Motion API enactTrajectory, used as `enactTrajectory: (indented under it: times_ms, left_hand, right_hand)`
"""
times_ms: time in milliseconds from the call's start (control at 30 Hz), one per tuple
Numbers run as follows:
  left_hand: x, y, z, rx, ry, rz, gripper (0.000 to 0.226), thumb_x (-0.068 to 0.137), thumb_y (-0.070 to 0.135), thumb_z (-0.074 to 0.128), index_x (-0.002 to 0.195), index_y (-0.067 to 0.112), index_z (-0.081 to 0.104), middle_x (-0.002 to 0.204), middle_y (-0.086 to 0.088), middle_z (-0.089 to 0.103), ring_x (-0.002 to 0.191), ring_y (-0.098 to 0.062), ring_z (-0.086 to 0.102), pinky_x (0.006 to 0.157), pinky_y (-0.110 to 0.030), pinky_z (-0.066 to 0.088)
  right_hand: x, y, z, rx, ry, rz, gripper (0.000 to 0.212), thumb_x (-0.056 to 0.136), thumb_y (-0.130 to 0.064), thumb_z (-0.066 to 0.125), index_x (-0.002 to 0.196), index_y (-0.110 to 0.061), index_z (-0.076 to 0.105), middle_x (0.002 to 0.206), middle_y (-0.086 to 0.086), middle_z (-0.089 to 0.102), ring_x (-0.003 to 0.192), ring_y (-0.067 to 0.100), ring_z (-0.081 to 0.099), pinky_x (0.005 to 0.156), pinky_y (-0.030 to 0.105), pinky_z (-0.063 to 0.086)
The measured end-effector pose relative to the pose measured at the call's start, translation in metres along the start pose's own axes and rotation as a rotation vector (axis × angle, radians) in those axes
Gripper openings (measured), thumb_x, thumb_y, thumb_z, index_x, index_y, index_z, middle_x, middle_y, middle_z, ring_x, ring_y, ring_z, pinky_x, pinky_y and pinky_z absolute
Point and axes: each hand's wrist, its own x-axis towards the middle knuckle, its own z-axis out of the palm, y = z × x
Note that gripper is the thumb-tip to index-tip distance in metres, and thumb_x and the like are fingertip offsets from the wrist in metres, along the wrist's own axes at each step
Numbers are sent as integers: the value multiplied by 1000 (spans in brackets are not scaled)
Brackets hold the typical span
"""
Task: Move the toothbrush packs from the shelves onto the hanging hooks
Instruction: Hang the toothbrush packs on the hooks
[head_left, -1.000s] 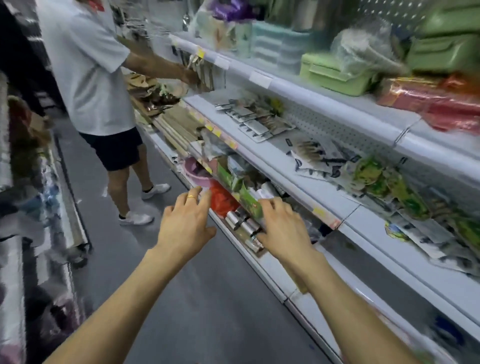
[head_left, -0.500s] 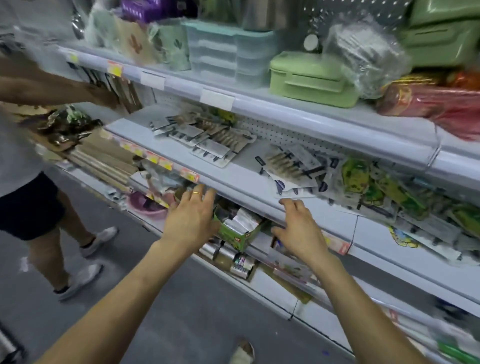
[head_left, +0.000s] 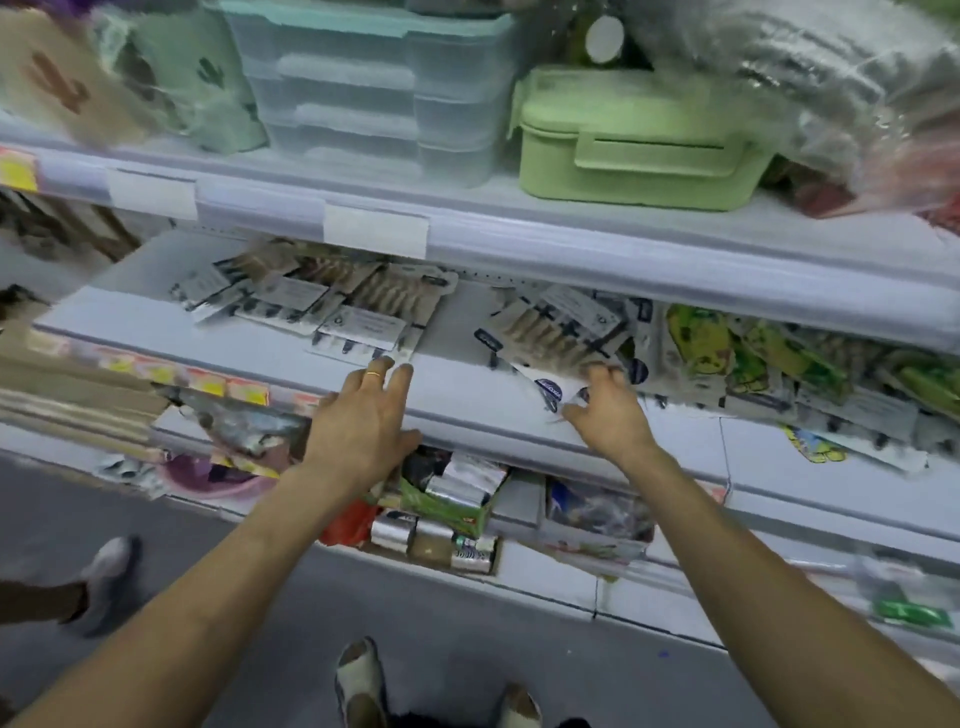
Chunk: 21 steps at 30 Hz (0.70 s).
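Right hand (head_left: 608, 415) forward now, toothbrush pack (head_left: 561, 332) apparently under fingertips (head_left: 598, 372).

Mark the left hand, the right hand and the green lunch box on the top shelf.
left hand (head_left: 361, 421): head view, back of the hand.
right hand (head_left: 610, 415): head view, back of the hand.
green lunch box (head_left: 644, 153): head view, front latch.

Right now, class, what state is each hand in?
Left hand: open, fingers straight, tips at a toothbrush pack's edge.
Right hand: fingers curled at a second toothbrush pack; grip cannot be told.
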Motion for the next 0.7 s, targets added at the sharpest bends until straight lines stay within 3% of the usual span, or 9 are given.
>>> enactTrajectory:
  times_ms: [167,333,433,567,700]
  left_hand:
    - [32,-27,8,10,-19,97,81,91,49,72,155,22,31,160,-4,35,141,-30,42,104,-50,47]
    - [51,-46,20,32,-74,156,80,92,50,70,154,21,30,159,-6,35,140,-30,43,104,-50,48]
    - [54,-49,29,10,-87,163,78,92,49,69,154,20,31,159,-6,35,139,-31,44,103,-50,48]
    - [50,-42,46,-18,-107,168,74,92,48,68,152,19,34,156,-5,39,135,-30,48,101,-49,51]
    - [48,-25,60,-47,-108,195,70,94,50,65,150,18,37,151,-5,44,132,-29,51,98,-48,51]
  right_hand:
    - [12,-9,8,-286,9,-4,54,97,-35,69,139,-7,49,136,22,52,125,40,49,105,44,42]
    - [23,-20,24,-357,-19,-5,72,94,-48,70,150,-12,42,147,20,49,130,40,50,112,48,41]
    - [25,-21,34,-363,37,-37,72,95,-44,69,152,-13,39,148,18,49,132,40,51,111,49,40]
    - [20,-22,43,-405,122,-86,51,95,-34,67,137,-10,53,132,18,58,120,39,54,102,47,43]
    - [4,-29,55,-402,137,-182,66,88,-35,76,143,-7,53,129,16,58,119,37,54,98,48,49]
